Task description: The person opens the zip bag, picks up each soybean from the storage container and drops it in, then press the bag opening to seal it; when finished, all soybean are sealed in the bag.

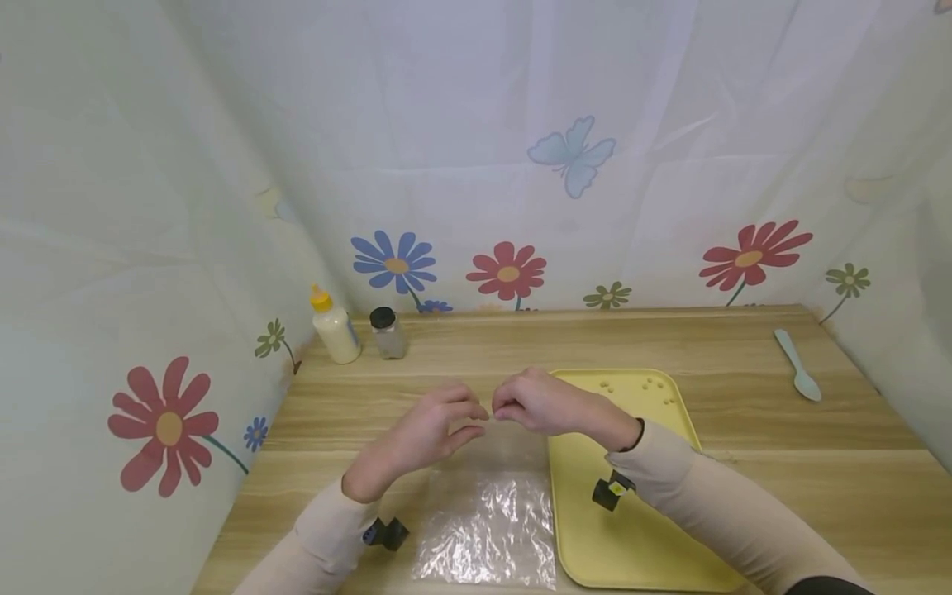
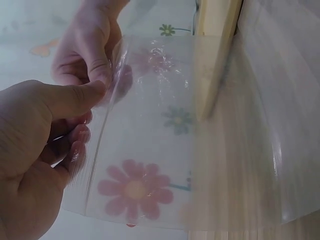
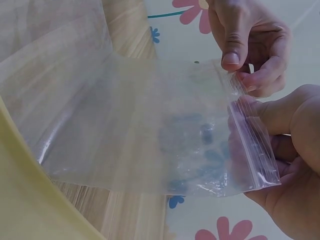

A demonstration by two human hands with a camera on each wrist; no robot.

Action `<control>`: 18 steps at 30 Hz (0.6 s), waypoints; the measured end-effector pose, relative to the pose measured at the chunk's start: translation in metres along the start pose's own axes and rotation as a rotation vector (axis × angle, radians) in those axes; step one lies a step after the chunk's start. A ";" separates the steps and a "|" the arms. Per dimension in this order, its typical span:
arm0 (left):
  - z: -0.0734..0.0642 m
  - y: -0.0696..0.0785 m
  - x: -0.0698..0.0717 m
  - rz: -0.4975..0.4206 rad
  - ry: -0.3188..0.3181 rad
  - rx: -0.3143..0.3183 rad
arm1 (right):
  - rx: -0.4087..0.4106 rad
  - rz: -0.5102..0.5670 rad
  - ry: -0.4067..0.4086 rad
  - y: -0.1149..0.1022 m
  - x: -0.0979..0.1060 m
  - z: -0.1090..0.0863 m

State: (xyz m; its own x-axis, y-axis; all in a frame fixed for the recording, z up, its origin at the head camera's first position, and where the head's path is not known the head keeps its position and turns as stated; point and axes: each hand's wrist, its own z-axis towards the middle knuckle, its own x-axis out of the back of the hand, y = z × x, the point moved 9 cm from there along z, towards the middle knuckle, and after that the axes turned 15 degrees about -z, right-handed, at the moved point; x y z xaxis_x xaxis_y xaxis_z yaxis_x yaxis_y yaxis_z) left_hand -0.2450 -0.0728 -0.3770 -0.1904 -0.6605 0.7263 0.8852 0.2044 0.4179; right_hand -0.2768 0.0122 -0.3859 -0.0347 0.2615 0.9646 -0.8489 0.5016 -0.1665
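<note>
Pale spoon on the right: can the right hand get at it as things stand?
Probably yes, if the right hand releases the clear bag it pinches: only the low yellow tray seems to lie between hand and spoon.

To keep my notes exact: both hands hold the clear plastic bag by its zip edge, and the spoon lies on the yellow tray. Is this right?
Not quite: the spoon is not on the yellow tray; the head view shows it on the wooden table, to the tray's right. The left hand and right hand hold the clear plastic bag by its zip edge.
</note>
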 end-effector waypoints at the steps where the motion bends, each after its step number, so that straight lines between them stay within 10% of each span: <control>1: 0.000 0.000 -0.001 0.007 0.000 0.001 | 0.001 0.003 0.001 0.000 0.000 0.000; 18: -0.002 0.003 -0.006 0.065 -0.007 -0.072 | 0.009 0.034 -0.032 0.002 -0.005 0.001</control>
State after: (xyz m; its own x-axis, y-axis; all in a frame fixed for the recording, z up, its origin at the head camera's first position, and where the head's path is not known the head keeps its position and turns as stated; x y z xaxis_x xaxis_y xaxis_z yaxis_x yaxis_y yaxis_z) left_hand -0.2407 -0.0694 -0.3813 -0.1343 -0.6424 0.7546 0.9238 0.1943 0.3298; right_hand -0.2784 0.0108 -0.3912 -0.0802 0.2518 0.9644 -0.8517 0.4853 -0.1975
